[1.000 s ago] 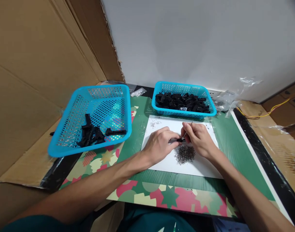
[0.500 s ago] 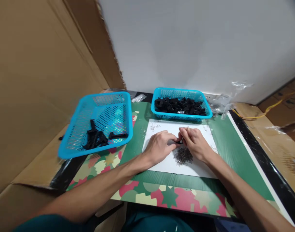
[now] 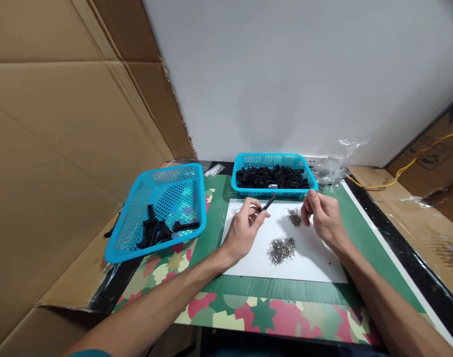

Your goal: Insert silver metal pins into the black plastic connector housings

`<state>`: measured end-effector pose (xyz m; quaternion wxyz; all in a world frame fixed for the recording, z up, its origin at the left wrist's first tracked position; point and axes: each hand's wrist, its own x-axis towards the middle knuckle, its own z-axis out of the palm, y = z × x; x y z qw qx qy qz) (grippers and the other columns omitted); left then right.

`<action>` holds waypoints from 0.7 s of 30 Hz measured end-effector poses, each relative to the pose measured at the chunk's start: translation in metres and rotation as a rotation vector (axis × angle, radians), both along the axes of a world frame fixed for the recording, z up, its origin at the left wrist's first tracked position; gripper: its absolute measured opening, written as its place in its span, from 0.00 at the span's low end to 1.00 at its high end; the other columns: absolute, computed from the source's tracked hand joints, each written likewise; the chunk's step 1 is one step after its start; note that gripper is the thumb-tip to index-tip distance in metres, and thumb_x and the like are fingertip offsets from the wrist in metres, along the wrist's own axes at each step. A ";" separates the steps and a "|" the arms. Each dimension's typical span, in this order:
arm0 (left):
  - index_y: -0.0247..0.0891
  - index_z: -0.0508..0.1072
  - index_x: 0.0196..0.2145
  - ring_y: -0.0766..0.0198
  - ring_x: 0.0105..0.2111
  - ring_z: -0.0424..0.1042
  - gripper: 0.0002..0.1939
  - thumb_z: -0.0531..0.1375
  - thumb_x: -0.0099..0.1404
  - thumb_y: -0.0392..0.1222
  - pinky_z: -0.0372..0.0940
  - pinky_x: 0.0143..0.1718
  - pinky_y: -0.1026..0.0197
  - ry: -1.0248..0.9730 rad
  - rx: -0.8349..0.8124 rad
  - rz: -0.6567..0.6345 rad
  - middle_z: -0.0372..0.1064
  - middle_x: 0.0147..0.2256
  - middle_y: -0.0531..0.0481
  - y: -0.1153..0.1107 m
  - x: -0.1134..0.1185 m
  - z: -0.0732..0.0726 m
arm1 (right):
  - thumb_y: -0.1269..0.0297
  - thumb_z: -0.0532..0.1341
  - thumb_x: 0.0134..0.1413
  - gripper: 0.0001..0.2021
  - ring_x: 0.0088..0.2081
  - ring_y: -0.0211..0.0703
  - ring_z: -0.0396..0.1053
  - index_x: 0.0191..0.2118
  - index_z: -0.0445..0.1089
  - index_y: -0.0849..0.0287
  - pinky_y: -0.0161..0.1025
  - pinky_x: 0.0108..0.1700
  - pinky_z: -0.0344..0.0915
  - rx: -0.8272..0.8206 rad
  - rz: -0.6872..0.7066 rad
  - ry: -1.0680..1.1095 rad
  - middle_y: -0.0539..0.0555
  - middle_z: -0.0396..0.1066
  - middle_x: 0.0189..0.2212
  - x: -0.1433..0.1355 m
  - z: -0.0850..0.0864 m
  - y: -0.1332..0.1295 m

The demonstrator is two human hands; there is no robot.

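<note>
My left hand (image 3: 242,232) is over the left half of a white sheet (image 3: 249,268), its fingers closed around a slim black plastic part (image 3: 269,202) that points up and to the right. To the right, my right hand (image 3: 326,217) is raised with thumb and fingers pinched together; whatever is in the pinch is too small to make out. A pile of tiny metal pieces (image 3: 281,250), perhaps small springs, lies on the sheet between my forearms. Beside my right fingers is a second, smaller pile of metal pieces (image 3: 294,216).
A blue basket (image 3: 117,255) at the left holds several black plastic parts (image 3: 155,232). Behind the sheet, another blue basket (image 3: 274,192) is filled with black parts (image 3: 271,176). Clear plastic bags (image 3: 328,171) and a yellow cable (image 3: 401,171) are at the back right. Cardboard (image 3: 55,148) stands along the left.
My hands were together over the black part and have moved apart. The right hand has gone right, while the left keeps the part. The smaller metal pile now shows. The view has shifted slightly.
</note>
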<state>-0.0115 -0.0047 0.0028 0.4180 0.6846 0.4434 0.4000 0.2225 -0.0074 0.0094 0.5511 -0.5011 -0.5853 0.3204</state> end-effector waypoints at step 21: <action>0.40 0.69 0.42 0.70 0.25 0.61 0.08 0.61 0.72 0.46 0.58 0.24 0.66 -0.409 -0.013 0.250 0.64 0.31 0.55 0.025 -0.008 0.003 | 0.60 0.61 0.67 0.09 0.24 0.37 0.60 0.40 0.79 0.56 0.37 0.31 0.49 -0.214 0.343 -0.786 0.47 0.68 0.23 -0.015 0.009 -0.004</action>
